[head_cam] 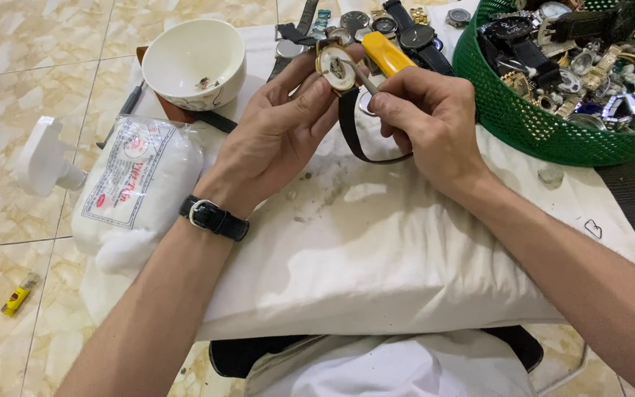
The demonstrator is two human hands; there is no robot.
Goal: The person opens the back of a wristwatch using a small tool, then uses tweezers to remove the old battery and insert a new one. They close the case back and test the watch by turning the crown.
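Now, left hand (277, 129) pinches a gold watch case (335, 68), back open, above the stained white cushion (376, 250); its black strap (354, 140) hangs loose. Right hand (424, 110) is closed on a thin metal tool (361, 76), tip inside the case. Risk: a slip of the tip could scar the movement, or loosened bits drop into the cushion's folds. Green basket (516, 117) of watches near right; white bowl (194, 62) upper left.
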